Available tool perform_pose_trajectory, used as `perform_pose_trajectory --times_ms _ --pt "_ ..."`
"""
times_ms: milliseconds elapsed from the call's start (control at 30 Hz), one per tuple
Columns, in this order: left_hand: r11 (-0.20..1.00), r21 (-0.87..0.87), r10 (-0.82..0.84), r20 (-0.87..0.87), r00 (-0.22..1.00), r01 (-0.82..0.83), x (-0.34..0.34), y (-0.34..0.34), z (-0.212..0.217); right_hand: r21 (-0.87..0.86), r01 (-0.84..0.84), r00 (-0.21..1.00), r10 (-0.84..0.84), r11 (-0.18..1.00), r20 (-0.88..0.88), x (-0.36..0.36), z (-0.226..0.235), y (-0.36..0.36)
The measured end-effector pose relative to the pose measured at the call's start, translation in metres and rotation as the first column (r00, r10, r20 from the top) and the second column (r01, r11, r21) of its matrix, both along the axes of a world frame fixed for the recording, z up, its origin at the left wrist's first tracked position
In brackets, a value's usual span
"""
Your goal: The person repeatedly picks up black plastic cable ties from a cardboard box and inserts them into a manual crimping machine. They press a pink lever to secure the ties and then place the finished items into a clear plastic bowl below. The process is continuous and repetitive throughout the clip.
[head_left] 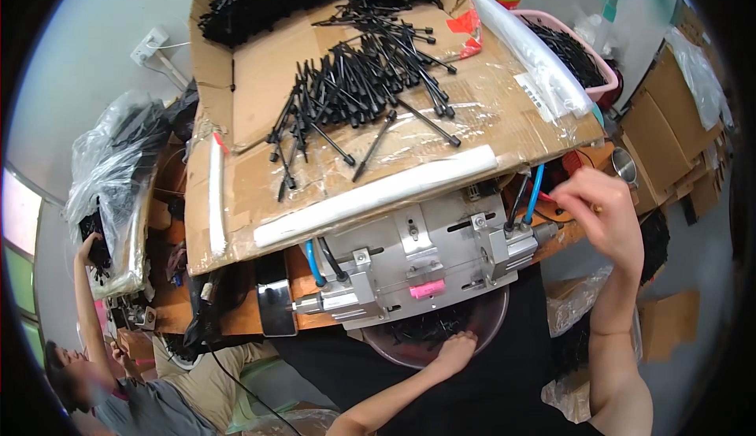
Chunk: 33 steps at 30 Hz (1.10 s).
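At far left a co-worker (pixel 87 373) reaches up to a plastic bag (pixel 110 176), apart from the work. Cardboard sheet (pixel 260 81) tilts toward the wearer, w/ loose black rods (pixel 354 89) heaped on it, prob. so they stay in reach. Below, metal fixture (pixel 417 263) overhangs a round bowl (pixel 488 326) that likely catches finished pcs. Left hand (pixel 455 351) dips into the bowl, fingers spread on the black parts, nothing pinched. Right hand (pixel 602 215) is raised beside the blue hoses (pixel 535 192), fingertips pressed together; can't tell if it holds anything.
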<state>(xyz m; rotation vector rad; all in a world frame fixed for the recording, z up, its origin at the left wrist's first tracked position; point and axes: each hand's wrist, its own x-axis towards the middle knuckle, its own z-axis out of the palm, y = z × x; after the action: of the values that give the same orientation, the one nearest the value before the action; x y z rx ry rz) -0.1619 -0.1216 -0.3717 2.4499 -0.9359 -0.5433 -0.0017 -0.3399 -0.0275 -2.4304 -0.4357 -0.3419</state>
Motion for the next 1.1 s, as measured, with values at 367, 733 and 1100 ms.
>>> perform_pose_trajectory --times_ms 367,733,1100 --pt "0.831 -0.438 0.557 0.645 0.524 -0.344 0.233 0.110 0.325 -0.401 -0.051 0.998 0.066 0.915 0.022 0.152 0.018 0.104" --pt "0.824 -0.344 0.520 0.147 0.841 -0.450 0.215 0.151 0.364 -0.477 -0.051 0.970 0.157 0.877 0.184 0.140 0.014 0.128" --pt "0.854 -0.314 0.518 0.459 0.721 -0.414 0.060 0.067 0.269 0.688 -0.199 0.972 0.232 0.697 0.046 0.073 0.019 0.077"
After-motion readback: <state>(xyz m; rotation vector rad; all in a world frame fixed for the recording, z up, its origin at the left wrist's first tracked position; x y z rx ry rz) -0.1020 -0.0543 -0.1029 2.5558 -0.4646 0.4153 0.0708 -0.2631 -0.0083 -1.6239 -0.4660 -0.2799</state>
